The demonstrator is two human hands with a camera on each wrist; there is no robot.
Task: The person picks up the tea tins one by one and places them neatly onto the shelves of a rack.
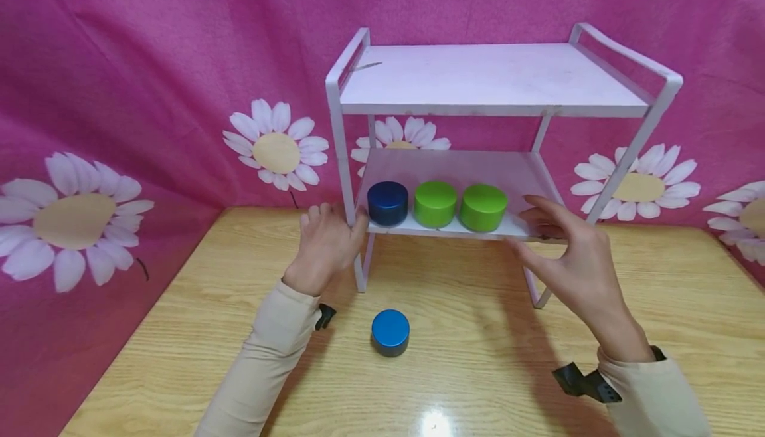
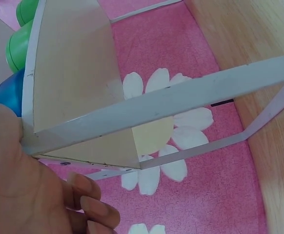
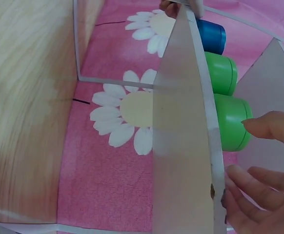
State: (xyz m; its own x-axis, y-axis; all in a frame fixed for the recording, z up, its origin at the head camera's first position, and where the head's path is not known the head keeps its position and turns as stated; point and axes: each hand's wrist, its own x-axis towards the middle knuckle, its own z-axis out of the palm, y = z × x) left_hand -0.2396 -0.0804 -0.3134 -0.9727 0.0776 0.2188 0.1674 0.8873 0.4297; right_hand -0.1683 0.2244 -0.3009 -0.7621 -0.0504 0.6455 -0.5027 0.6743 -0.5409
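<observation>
A white two-tier shelf rack (image 1: 496, 82) stands on the wooden table. Along the front of its lower tier sit a dark blue round container (image 1: 388, 204) and two green ones, the middle (image 1: 435, 205) and the right (image 1: 483, 209). My left hand (image 1: 327, 244) holds the rack's left front post, thumb at the blue container and fingers curled on the outer side. The right hand (image 1: 582, 264) is at the lower tier's right front edge, fingers and thumb spread apart, near the right green container (image 3: 234, 124) and gripping nothing. Another blue container (image 1: 390, 333) stands on the table in front.
Pink fabric with large white daisies (image 1: 276, 151) hangs behind and left of the table (image 1: 466, 384). The rack's upper tier (image 1: 478, 75) overhangs the containers, with raised side rails. Slim legs (image 1: 540, 297) reach the tabletop.
</observation>
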